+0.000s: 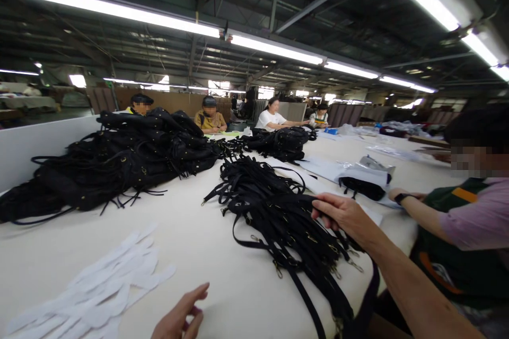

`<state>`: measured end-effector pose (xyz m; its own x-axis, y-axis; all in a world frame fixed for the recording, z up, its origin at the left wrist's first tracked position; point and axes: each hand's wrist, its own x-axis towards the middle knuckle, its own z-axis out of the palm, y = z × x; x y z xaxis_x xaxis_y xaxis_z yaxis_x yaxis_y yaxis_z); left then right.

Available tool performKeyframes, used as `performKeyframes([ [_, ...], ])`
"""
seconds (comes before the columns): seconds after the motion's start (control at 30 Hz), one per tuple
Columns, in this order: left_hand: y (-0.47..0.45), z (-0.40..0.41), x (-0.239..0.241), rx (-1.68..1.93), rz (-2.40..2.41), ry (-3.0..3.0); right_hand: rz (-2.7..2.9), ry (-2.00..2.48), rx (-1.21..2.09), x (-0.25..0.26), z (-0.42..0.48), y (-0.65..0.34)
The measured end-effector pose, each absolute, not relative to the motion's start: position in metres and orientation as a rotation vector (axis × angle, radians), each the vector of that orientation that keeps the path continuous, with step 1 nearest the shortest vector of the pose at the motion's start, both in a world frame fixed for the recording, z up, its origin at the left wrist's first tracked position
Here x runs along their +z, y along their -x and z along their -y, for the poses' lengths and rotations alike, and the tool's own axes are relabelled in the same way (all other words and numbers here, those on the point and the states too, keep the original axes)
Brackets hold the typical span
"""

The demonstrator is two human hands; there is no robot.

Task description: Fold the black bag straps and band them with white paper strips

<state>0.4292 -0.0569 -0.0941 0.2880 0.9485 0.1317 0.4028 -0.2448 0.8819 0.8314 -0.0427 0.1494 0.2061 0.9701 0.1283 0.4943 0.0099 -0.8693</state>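
My right hand pinches a black strap at the near right of a heap of black straps. Brass-coloured clips show at many strap ends, and some straps hang over the table's near edge. My left hand is low in the view above the white table, fingers apart with nothing in them. Left of it lies a loose pile of white paper strips. The palm side of my right hand is partly hidden.
A large heap of black bags covers the table's far left, with a smaller black pile beyond the straps. To the right a co-worker in a green apron handles a plastic-wrapped black item. Several people sit or stand across the table.
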Motion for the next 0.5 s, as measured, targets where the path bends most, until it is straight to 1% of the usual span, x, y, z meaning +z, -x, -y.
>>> performKeyframes([
  [0.07,-0.436,0.055,-0.092,0.892,-1.199,-1.834,1.377,1.543,0.608,0.156,0.037,-0.834],
  [0.23,-0.451,0.045,-0.076,0.883,-1.248,-1.892,1.439,1.373,0.593,0.181,0.022,-0.811],
  [0.33,-0.465,0.025,-0.045,0.871,-1.227,-1.927,1.538,1.210,0.627,0.198,0.021,-0.776],
  [0.5,-0.507,-0.017,0.017,1.004,-1.185,-1.870,1.819,1.031,0.836,0.210,0.029,-0.709],
])
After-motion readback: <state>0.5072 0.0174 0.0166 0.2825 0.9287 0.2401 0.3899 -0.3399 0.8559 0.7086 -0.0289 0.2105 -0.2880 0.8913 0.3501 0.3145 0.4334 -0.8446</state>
